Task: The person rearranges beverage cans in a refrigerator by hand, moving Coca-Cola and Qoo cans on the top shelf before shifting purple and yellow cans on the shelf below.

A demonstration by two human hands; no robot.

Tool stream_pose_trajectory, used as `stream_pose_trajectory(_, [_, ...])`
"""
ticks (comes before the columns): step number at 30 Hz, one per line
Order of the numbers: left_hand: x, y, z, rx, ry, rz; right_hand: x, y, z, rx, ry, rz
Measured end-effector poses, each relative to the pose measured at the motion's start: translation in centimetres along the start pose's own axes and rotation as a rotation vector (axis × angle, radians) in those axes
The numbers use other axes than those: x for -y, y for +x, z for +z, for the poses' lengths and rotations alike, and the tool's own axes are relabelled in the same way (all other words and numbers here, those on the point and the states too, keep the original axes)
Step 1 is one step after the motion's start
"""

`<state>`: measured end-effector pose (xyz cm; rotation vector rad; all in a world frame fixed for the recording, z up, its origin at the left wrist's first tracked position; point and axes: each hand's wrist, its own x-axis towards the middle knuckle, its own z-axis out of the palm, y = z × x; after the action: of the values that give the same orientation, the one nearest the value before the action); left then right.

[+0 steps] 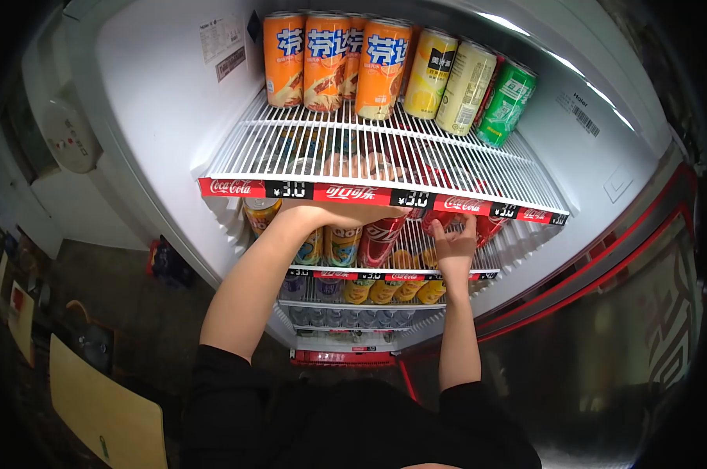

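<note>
My left hand (361, 212) reaches in under the top wire shelf, behind its red price strip. Its fingers show only in pieces through the wires, above the cans, and their grip cannot be made out. A red soda can (379, 244) stands just below that hand. On the right, my right hand (455, 244) is raised under the same strip, thumb and fingers bent around a red can (441, 220) that the strip and fingers partly cover. Another red can (490, 228) is right beside it. Yellow-and-blue cans (342, 246) stand left of the red ones.
The top wire shelf (369, 148) holds orange cans (383, 70), yellow cans (464, 90) and a green can (507, 105). Lower shelves carry yellow-orange drinks (385, 292) and clear bottles (349, 318). The open fridge door (572, 344) is at right; a wooden board (103, 406) is at lower left.
</note>
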<state>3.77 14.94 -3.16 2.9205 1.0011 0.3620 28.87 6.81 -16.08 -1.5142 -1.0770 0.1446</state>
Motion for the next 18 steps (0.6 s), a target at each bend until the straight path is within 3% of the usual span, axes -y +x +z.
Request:
stream_pose_trajectory(9, [0.1, -0.1, 0.5, -0.052, 0.007, 0.008, -0.5, 0.1, 0.3, 0.000, -0.015, -0.087])
stream_pose_trajectory(12, [-0.1, -0.1, 0.1, -0.071, 0.010, 0.028, 2.0, -0.3, -0.4, 0.096, 0.021, 0.167])
stream_pose_trajectory(18, [0.0, -0.2, 0.2, -0.114, 0.019, 0.047, 0.6, -0.2, 0.0, 0.070, 0.068, 0.068])
